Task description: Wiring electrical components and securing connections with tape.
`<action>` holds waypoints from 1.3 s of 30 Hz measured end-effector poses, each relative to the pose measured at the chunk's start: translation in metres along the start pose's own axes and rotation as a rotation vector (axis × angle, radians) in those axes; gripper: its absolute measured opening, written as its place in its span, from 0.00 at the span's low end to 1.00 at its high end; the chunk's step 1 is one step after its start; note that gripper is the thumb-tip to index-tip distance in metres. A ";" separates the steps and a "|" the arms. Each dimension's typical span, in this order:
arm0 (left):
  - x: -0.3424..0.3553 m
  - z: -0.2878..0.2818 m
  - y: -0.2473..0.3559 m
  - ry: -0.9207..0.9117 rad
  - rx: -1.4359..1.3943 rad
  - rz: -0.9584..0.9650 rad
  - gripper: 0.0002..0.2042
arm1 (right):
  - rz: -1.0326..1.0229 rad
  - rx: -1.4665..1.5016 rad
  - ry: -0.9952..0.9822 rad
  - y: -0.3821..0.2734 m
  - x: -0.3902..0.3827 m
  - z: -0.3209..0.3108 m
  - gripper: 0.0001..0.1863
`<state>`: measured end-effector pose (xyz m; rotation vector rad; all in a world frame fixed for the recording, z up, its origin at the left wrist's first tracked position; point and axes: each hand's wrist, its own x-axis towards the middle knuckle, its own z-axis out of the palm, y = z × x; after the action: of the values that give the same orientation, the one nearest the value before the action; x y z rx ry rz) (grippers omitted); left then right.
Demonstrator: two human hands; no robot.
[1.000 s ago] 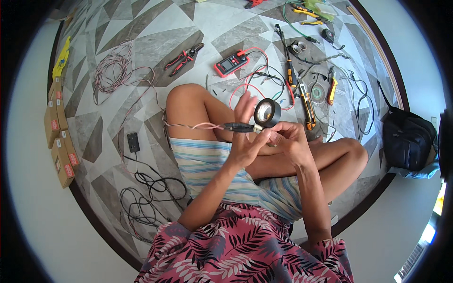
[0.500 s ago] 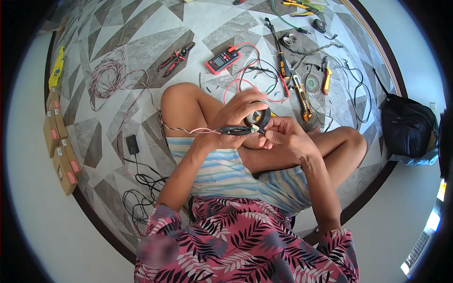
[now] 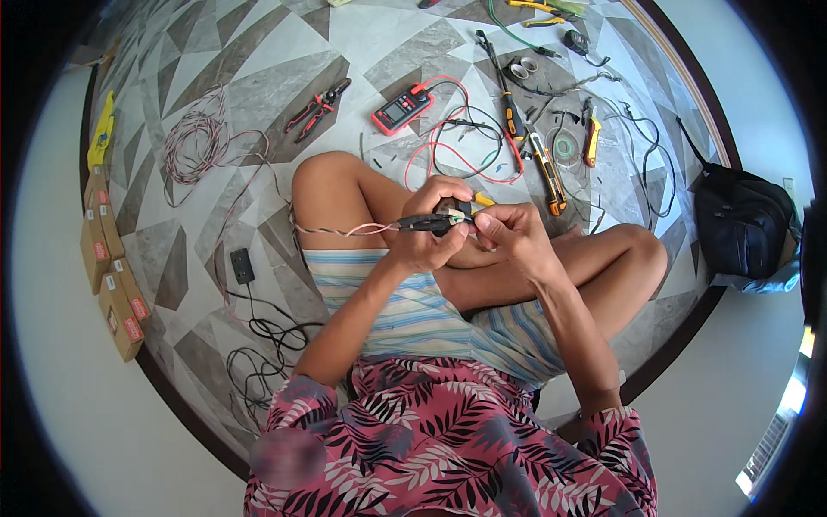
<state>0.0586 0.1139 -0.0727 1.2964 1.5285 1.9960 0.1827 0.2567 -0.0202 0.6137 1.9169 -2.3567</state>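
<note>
My left hand [image 3: 419, 250] is closed round a black-taped wire joint [image 3: 420, 223], out of which a twisted red-and-white wire [image 3: 349, 232] runs to the left. A roll of black electrical tape [image 3: 445, 206] sits within the same hand's fingers, partly hidden by them. Pale bare ends show at the right end of the joint. Just to the right, my right hand [image 3: 519, 237] is closed, thumb and forefinger pinched at the tip of a thin black strip by the joint. The strip looks like tape, but it is small and partly covered.
Ahead lie a red-black multimeter [image 3: 402, 109] with leads, red-handled pliers [image 3: 317, 109], a screwdriver [image 3: 513, 116], a utility knife [image 3: 547, 177] and a yellow-handled cutter [image 3: 592, 138]. Coiled wire [image 3: 196, 146] is at left, boxes [image 3: 121, 306] beyond it. A black backpack [image 3: 745, 224] stands right.
The tape roll has shifted from between my hands, left into my left hand's fingers. My left hand has curled more round the joint; my right hand has turned and moved slightly up.
</note>
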 end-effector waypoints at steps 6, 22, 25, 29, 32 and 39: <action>-0.012 0.014 0.007 0.161 -0.342 -0.150 0.27 | -0.003 -0.015 0.035 -0.006 0.001 -0.002 0.16; 0.045 -0.025 0.082 -0.297 0.896 0.102 0.08 | -0.020 -0.075 0.062 -0.005 0.007 0.002 0.16; 0.040 -0.027 0.072 -0.316 0.989 0.240 0.08 | 0.008 -0.060 0.046 -0.006 0.010 -0.001 0.16; 0.040 -0.029 0.058 -0.307 0.926 0.397 0.08 | 0.012 -0.012 0.039 -0.007 0.007 -0.004 0.16; 0.033 -0.031 0.054 -0.326 0.886 0.424 0.08 | -0.003 0.028 0.005 -0.005 0.007 -0.006 0.17; 0.039 -0.041 0.056 -0.386 0.836 0.438 0.10 | -0.081 -0.065 0.012 -0.008 0.007 -0.002 0.14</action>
<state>0.0201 0.0954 -0.0060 2.3325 2.0755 1.1492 0.1744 0.2618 -0.0150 0.5565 2.0520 -2.3317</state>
